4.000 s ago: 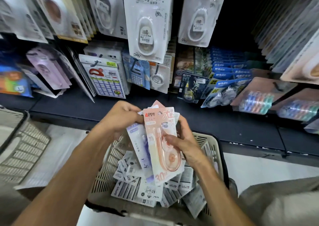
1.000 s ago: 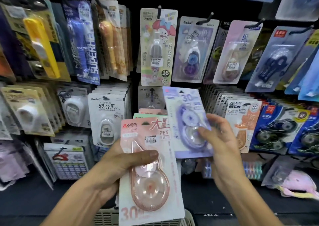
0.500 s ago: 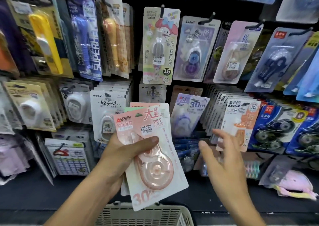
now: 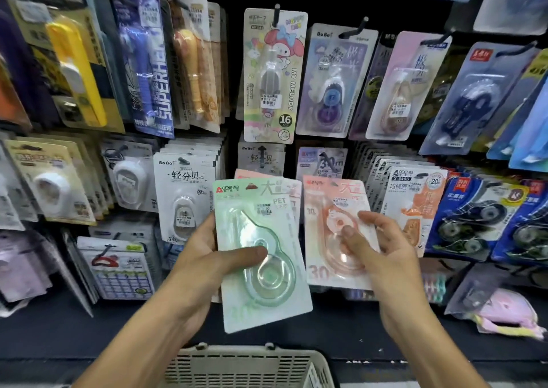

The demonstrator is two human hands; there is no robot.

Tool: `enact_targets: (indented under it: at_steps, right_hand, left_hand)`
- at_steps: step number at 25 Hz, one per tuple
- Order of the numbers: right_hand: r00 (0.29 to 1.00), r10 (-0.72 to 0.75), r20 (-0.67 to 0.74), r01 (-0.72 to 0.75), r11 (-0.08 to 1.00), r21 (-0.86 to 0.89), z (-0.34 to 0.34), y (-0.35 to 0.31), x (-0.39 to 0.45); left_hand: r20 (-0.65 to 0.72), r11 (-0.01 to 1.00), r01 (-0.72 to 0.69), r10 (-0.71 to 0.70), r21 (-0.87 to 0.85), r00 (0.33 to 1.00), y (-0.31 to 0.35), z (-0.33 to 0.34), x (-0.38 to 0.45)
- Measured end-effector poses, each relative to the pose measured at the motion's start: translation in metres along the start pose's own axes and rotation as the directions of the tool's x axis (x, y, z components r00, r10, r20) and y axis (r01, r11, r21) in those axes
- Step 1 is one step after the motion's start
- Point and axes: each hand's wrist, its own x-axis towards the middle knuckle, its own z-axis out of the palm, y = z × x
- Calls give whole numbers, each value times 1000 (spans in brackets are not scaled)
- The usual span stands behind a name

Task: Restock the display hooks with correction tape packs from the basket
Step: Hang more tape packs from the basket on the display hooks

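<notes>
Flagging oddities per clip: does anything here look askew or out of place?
One thing: a pink pack lies flat on the shelf at lower right instead of hanging. Otherwise nothing stands out.

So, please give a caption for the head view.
Left hand holds green pack; right hand holds pink pack.

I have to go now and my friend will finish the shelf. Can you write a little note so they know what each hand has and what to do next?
Left hand: grips a small stack of packs, the green pack in front and pink ones behind it.
Right hand: pinches one pink pack, held up in front of the hooks.
Basket: below the hands, only its rim in view; what is inside cannot be seen.
Done: a purple 30m pack hangs on the hook just behind the pink one.
Left: hang the pink pack, then the packs in the left hand, then check the basket for more.
</notes>
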Motion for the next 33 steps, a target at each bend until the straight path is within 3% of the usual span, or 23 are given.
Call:
enact_targets:
  at_steps: [2, 4, 6, 9, 13, 14, 16, 17, 18, 20, 22, 23, 26, 28, 33]
  right_hand:
    - [996, -81, -28, 76, 987, -143, -10, 0, 5]
    - [979, -164, 119, 188, 954, -235, -16, -5, 3]
    - [952, -180, 249, 225, 961, -162, -16, -4, -1]
    - [969, -203, 141, 220, 968, -121, -9, 0, 2]
    - [998, -54, 13, 55, 995, -81, -8, -3, 11]
    - [997, -67, -22, 61, 974, -219, -8, -2, 11]
    - [968, -250, -24, 178, 749, -638, -4, -2, 3]
    - [943, -329, 44, 266, 669, -694, 2, -4, -4]
    - [945, -293, 142, 319, 740, -592, 9, -3, -11]
    - [915, -72, 396, 167, 963, -210, 28, -3, -30]
    - [884, -27, 466, 74, 994, -82, 38, 3, -36]
    - [907, -41, 420, 57, 998, -26, 39, 4, -35]
    - [994, -18, 112, 2, 990, 143, 24, 0, -16]
    - [1000, -13, -15, 14, 997, 80, 8, 2, -2]
    - [1000, -4, -23, 4, 999, -39, -4, 2, 3]
  left_hand:
    - [-42, 999, -35, 34, -15, 999, 3, -2, 1]
    - [-77, 998, -68, 66, -19, 995, 7, -2, 1]
    - [-117, 995, -97, 93, -28, 989, 10, -3, 2]
    - [-150, 992, -117, 108, -52, 983, 10, -2, 2]
    - [-157, 994, -99, 91, -43, 983, 7, -1, 0]
    - [-162, 994, -100, 93, -39, 982, 7, -1, 0]
    - [-170, 994, -99, 92, -35, 981, 5, 0, 1]
    - [-169, 995, -94, 87, -34, 982, 3, 2, 1]
    - [-157, 996, -85, 79, -30, 984, 1, 4, 0]
    - [-96, 999, -46, 44, -21, 994, -5, 10, -2]
    - [-20, 1000, -13, 13, -19, 1000, -7, 13, -2]
    - [-11, 1000, -17, 17, -19, 1000, -6, 13, -2]
    - [-106, 998, -66, 66, 2, 992, -1, 5, 2]
    - [-181, 996, -90, 88, -6, 980, 3, -3, 4]
    - [-270, 992, -126, 120, -5, 955, 10, -5, 6]
